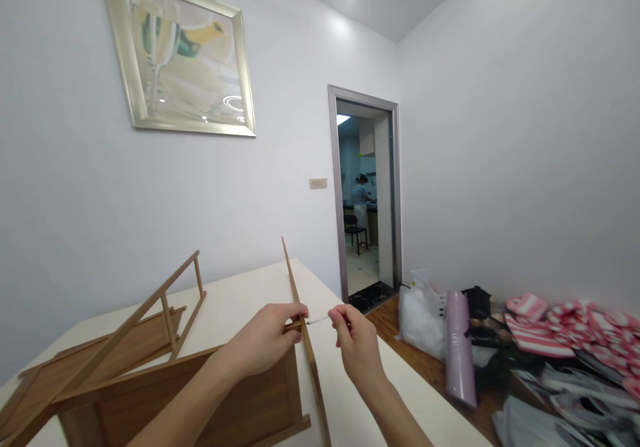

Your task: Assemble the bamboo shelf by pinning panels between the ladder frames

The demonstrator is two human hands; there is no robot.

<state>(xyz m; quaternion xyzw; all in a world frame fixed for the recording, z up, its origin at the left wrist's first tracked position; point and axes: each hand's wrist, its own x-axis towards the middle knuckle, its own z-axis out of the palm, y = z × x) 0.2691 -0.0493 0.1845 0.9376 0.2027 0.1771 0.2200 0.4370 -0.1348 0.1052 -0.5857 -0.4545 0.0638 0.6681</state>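
Observation:
My left hand is closed, its fingers and thumb pinching a long thin wooden strip and the end of a wooden crossbar that meets it. From the right, my right hand is closed on a thin silver tool, which looks like a slim metal shaft. Its tip touches or nearly touches the strip beside my left fingertips. Below my left forearm is a brown wooden frame with a panel. The tool's other end is hidden in my right fist.
A second wooden frame stands over a brown panel on the left of the white table. On the floor at right are a purple roll, plastic bags and striped cloth. Through the doorway stands a person.

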